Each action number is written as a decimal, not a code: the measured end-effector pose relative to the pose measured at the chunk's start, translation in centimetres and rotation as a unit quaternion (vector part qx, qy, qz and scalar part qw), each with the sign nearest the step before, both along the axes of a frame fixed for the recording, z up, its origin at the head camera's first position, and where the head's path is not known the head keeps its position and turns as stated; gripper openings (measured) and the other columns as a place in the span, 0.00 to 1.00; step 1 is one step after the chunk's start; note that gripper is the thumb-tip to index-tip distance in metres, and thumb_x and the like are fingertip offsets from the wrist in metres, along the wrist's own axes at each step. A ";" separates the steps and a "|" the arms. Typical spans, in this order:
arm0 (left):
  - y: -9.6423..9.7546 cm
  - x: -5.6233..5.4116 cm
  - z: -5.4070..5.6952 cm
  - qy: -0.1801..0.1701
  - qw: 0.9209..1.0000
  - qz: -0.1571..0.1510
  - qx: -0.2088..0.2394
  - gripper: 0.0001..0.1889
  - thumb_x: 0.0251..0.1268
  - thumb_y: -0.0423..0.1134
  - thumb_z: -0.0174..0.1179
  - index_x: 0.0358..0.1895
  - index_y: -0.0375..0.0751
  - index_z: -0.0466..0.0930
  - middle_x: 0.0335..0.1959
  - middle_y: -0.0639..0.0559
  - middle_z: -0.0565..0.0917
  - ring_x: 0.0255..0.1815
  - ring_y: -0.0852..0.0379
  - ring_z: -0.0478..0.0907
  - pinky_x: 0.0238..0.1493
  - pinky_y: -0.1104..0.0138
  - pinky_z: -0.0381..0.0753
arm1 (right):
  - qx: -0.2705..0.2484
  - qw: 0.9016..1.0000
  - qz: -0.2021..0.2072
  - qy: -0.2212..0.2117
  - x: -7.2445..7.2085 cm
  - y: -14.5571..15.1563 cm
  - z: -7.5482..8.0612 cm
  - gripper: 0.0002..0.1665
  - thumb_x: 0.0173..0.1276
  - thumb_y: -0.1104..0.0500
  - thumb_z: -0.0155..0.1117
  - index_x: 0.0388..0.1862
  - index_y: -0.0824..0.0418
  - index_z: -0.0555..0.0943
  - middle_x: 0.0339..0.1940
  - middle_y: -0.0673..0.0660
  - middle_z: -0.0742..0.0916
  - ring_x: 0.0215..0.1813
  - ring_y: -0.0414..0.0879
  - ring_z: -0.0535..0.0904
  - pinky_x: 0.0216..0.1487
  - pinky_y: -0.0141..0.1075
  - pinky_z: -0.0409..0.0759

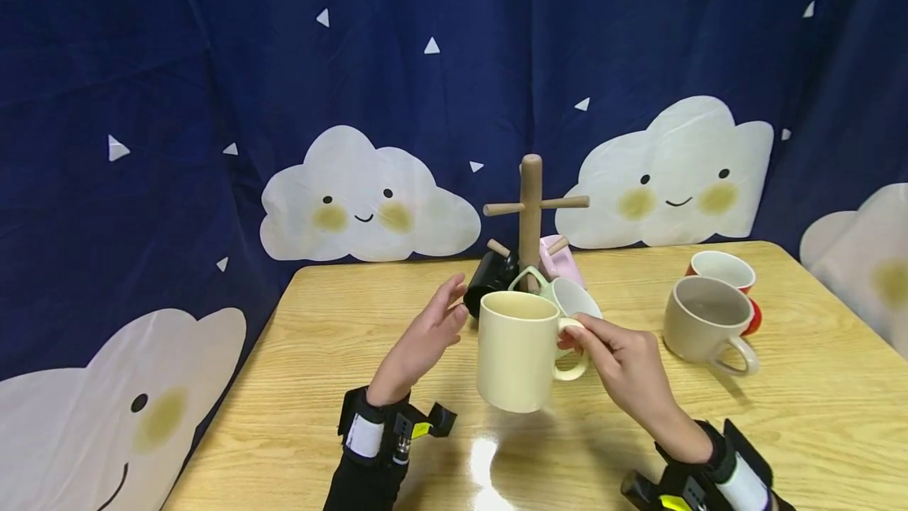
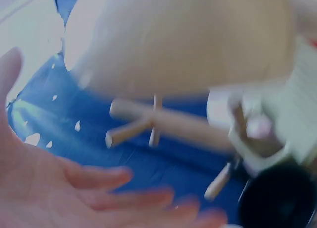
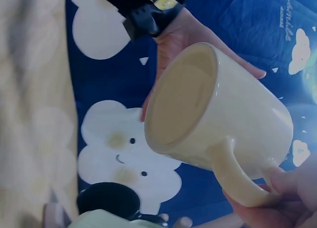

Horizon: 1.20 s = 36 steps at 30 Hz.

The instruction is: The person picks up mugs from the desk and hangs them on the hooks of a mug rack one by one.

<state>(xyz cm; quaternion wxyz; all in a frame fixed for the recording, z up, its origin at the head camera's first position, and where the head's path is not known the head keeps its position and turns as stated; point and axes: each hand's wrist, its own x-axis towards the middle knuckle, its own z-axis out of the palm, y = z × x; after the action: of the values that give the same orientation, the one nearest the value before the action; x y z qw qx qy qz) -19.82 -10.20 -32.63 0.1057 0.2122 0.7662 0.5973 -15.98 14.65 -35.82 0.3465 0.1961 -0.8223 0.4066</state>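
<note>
While aloft, cream mug (image 1: pixel 516 357) upright, handle (image 1: pixel 571 374) rightward.

The rack (image 1: pixel 530 215) stands behind the held mug (image 1: pixel 516 357)

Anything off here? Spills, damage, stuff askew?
Nothing stands out. The black mug, pale green mug and pink mug tilt, but that fits hanging on the wooden mug tree. The right hand holds the cream mug roughly upright; no spill or damage shows.

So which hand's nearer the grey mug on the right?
Right. The right hand, holding the cream mug, is left of the grey mug; the left hand is farther left, past the cream mug.
</note>
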 end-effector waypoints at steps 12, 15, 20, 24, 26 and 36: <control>3.1 1.0 -1.0 -0.017 0.994 0.048 0.096 0.69 0.28 0.72 0.67 0.73 0.50 0.33 0.72 0.37 0.51 0.66 0.40 0.60 0.63 0.47 0.63 | 0.003 1.000 0.006 0.026 -0.1 -1.5 1.0 0.10 0.51 0.72 0.67 0.32 0.62 0.85 0.22 0.50 0.87 0.27 0.28 0.80 0.28 0.18 0.74; 3.3 1.2 -1.0 -0.024 0.993 0.065 0.090 0.65 0.32 0.60 0.73 0.72 0.51 0.37 0.65 0.39 0.62 0.55 0.46 0.69 0.55 0.56 0.71 | 0.005 1.000 0.010 0.020 -0.1 -1.6 0.9 0.10 0.52 0.72 0.67 0.33 0.62 0.85 0.22 0.51 0.87 0.28 0.29 0.80 0.27 0.18 0.74; 3.5 1.2 -0.9 -0.057 0.993 0.036 0.098 0.44 0.43 0.41 0.72 0.66 0.49 0.55 0.52 0.43 0.73 0.47 0.52 0.74 0.45 0.61 0.76 | 0.003 1.000 0.021 -0.005 -0.3 -1.5 0.8 0.08 0.54 0.70 0.66 0.33 0.61 0.85 0.22 0.50 0.87 0.27 0.31 0.81 0.26 0.19 0.74; 3.7 1.1 -0.8 -0.067 0.992 0.026 0.103 0.35 0.45 0.37 0.69 0.58 0.47 0.63 0.49 0.44 0.76 0.45 0.53 0.76 0.42 0.60 0.78 | -0.004 0.998 0.042 -0.048 -0.4 -1.2 0.8 0.07 0.58 0.68 0.63 0.34 0.61 0.85 0.22 0.50 0.87 0.28 0.31 0.81 0.27 0.20 0.75; 3.7 1.0 -0.7 -0.065 0.992 0.027 0.102 0.34 0.45 0.37 0.69 0.58 0.46 0.63 0.49 0.43 0.76 0.45 0.53 0.77 0.42 0.60 0.78 | -0.011 0.996 0.055 -0.075 -0.5 -0.9 0.9 0.07 0.60 0.67 0.62 0.35 0.61 0.85 0.23 0.50 0.87 0.29 0.30 0.81 0.29 0.20 0.76; 3.2 0.8 -0.7 -0.074 0.991 0.039 0.104 0.34 0.45 0.37 0.68 0.59 0.46 0.64 0.49 0.42 0.75 0.45 0.53 0.77 0.42 0.59 0.79 | -0.030 0.973 0.103 -0.206 -0.7 0.2 1.6 0.16 0.67 0.59 0.56 0.50 0.64 0.80 0.38 0.57 0.88 0.39 0.28 0.80 0.39 0.25 0.79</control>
<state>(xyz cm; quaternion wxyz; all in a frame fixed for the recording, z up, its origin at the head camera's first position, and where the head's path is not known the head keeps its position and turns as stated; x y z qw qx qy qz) -19.02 -7.04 -33.33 0.1158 0.1472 0.6977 0.6915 -16.65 14.81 -34.24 0.1318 0.1817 -0.8386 0.4964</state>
